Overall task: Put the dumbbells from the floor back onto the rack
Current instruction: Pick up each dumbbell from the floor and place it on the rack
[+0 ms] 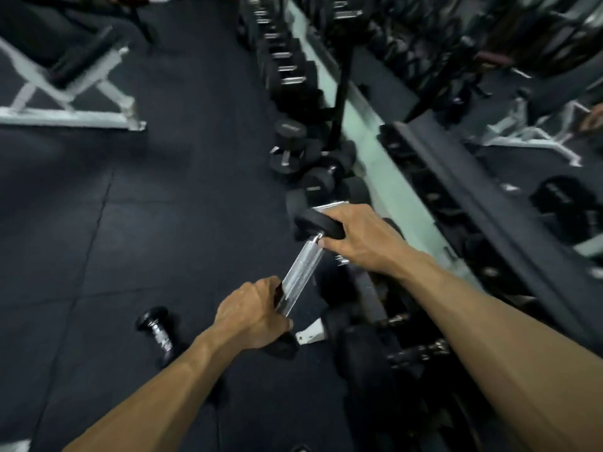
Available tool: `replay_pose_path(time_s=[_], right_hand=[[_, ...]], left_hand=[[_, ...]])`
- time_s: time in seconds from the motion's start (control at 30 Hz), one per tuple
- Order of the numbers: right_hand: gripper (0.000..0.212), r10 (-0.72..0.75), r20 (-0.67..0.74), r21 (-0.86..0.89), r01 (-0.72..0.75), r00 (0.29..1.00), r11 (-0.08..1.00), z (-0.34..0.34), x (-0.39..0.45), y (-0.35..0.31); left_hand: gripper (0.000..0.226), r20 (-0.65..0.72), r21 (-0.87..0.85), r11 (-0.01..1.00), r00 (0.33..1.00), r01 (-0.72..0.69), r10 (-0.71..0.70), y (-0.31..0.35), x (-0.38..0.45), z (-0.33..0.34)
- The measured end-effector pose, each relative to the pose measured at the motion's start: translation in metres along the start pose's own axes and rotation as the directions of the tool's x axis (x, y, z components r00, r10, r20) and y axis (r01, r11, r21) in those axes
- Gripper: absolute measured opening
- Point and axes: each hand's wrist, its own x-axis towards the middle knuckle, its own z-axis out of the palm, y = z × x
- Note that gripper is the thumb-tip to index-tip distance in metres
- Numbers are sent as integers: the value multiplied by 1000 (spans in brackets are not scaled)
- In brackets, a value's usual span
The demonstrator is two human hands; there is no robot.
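Carrying is the step judged to be in hand: a dumbbell point(301, 267) is held off the floor point(130, 223), its far head gripped by the right hand point(355, 238), its near head clamped by the left hand point(254, 316). Next, lowering into a free slot of the rack point(385, 308), already partly filled, seems called for. Another dumbbell point(156, 331) is left on the floor.

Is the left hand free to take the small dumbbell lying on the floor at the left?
Probably not now: the left hand grips one end of the held dumbbell. The floor dumbbell lies nearby with nothing covering it.
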Motion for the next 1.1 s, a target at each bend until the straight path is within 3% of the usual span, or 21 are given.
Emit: replay_pose_path(time_s=[0.3, 0.6, 0.87, 1.1], right_hand=[[13, 219, -101, -40, -224, 970, 974, -141, -49, 151], [17, 431, -132, -60, -442, 893, 895, -202, -120, 267], [11, 552, -159, -15, -561, 818, 828, -217, -167, 343], [10, 637, -124, 135, -623, 761, 771, -198, -169, 380]], left_hand=[[35, 157, 35, 971, 960, -239, 230, 194, 90, 13], [37, 334, 51, 902, 858, -429, 390, 329, 134, 67], [26, 427, 21, 891, 810, -454, 402, 403, 159, 114], [42, 481, 40, 912, 808, -409, 341, 418, 185, 127]])
